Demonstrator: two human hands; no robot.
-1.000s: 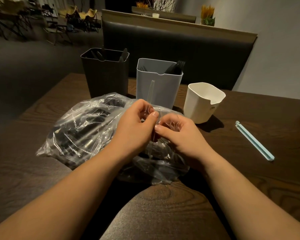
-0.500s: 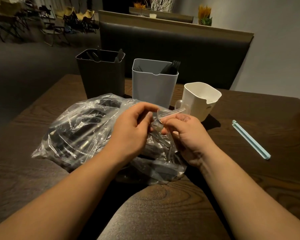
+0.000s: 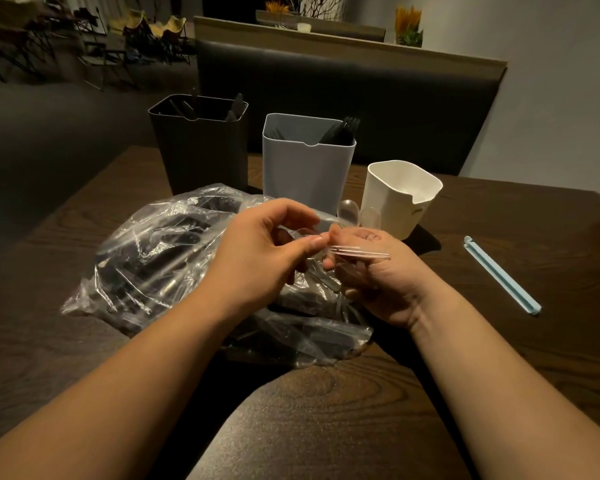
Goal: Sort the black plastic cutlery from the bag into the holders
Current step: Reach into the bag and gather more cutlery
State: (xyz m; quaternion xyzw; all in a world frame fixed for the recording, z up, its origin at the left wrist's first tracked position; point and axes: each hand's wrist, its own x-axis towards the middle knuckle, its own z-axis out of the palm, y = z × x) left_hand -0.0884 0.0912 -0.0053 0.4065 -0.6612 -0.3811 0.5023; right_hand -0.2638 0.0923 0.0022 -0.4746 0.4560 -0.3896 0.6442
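Note:
A clear plastic bag (image 3: pixel 153 258) full of black cutlery lies on the dark wooden table (image 3: pixel 499 341). Just above its right end, my left hand (image 3: pixel 264 251) pinches a thin clear plastic piece (image 3: pixel 361 253) between thumb and forefinger; it lies edge-on across my right hand. My right hand (image 3: pixel 385 282) grips clear spoons (image 3: pixel 348 210) whose bowls stick up past its fingers. Behind the bag stand three holders: a black holder (image 3: pixel 201 150) with dark cutlery inside, a grey holder (image 3: pixel 305 168) with black forks, and a white holder (image 3: pixel 399 199).
A light blue bag clip (image 3: pixel 503 275) lies on the table to the right. A dark padded bench back (image 3: pixel 361 98) runs behind the holders. The table's left edge (image 3: pixel 84 188) slants close to the bag.
A clear piece that stood upright between my fingers now lies sideways, pointing right. Both hands have risen slightly off the bag, and clear spoon bowls now show above my right hand.

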